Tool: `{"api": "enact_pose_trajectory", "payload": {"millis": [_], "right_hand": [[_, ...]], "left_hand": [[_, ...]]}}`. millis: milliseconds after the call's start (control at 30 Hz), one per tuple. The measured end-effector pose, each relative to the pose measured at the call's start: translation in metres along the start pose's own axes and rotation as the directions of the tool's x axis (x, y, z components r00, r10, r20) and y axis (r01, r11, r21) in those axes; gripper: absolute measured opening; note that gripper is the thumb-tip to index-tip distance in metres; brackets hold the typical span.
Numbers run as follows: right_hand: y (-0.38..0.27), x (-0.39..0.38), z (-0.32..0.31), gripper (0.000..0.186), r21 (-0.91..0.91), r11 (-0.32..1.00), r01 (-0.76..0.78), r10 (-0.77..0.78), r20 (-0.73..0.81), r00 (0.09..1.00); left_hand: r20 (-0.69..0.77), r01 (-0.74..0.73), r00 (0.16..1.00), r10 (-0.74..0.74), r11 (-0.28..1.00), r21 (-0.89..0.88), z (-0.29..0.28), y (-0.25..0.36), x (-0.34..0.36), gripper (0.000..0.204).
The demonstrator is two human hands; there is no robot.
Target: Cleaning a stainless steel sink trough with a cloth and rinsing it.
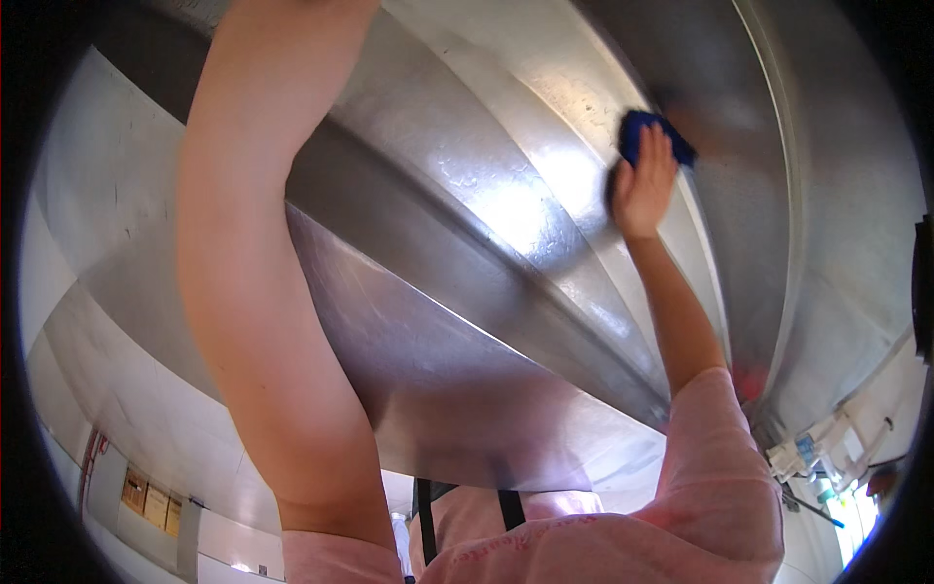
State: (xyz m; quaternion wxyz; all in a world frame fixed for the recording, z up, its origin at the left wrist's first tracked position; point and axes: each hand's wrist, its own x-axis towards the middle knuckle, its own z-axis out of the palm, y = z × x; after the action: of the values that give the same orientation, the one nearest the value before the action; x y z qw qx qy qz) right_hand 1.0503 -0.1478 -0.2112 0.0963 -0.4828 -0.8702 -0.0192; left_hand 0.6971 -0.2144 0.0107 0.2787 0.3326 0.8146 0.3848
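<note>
My right hand [644, 202] is raised overhead with its fingers nearly straight. It holds a blue cloth [632, 136] pressed against a ridged, shiny metal surface [516, 117] that looks like stainless steel. Parts of the cloth stick out beyond the fingertips and at the side of the palm. My left arm [263, 253] stretches up close to the camera and leaves the picture at the top edge. The left hand lies outside the view, so what it touches is hidden.
A broad, smooth metal panel [438, 380] slopes beneath the ridges. Another curved panel [126, 234] spreads at far left, above cardboard boxes [156, 504] on a shelf. White equipment and hanging items [837, 443] stand near a bright window [856, 516] at lower right.
</note>
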Motion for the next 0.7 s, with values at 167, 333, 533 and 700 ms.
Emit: {"api": "enact_pose_trajectory", "payload": {"millis": [167, 333, 533, 700], "right_hand": [[-0.136, 0.084, 0.030, 0.056, 0.158, 0.979, 0.131, -0.122, -0.064, 0.990], [-0.205, 0.089, 0.024, 0.051, 0.421, 0.884, 0.202, -0.237, 0.031, 0.971], [-0.145, 0.010, -0.025, 0.052, 0.547, 0.757, 0.359, -0.564, 0.268, 0.781], [-0.034, -0.099, -0.061, 0.058, 0.411, 0.874, 0.259, -0.450, 0.488, 0.748]], "left_hand": [[0.092, -0.106, 0.991, 0.094, 0.985, 0.138, -0.014, -0.051, 0.033, 0.040], [0.080, -0.114, 0.991, 0.107, 0.989, 0.098, -0.008, -0.051, 0.035, 0.041], [0.084, -0.051, 0.995, 0.045, 0.996, 0.072, -0.011, -0.053, 0.037, 0.040], [0.084, -0.085, 0.993, 0.077, 0.993, 0.087, -0.020, -0.054, 0.038, 0.037]]}}
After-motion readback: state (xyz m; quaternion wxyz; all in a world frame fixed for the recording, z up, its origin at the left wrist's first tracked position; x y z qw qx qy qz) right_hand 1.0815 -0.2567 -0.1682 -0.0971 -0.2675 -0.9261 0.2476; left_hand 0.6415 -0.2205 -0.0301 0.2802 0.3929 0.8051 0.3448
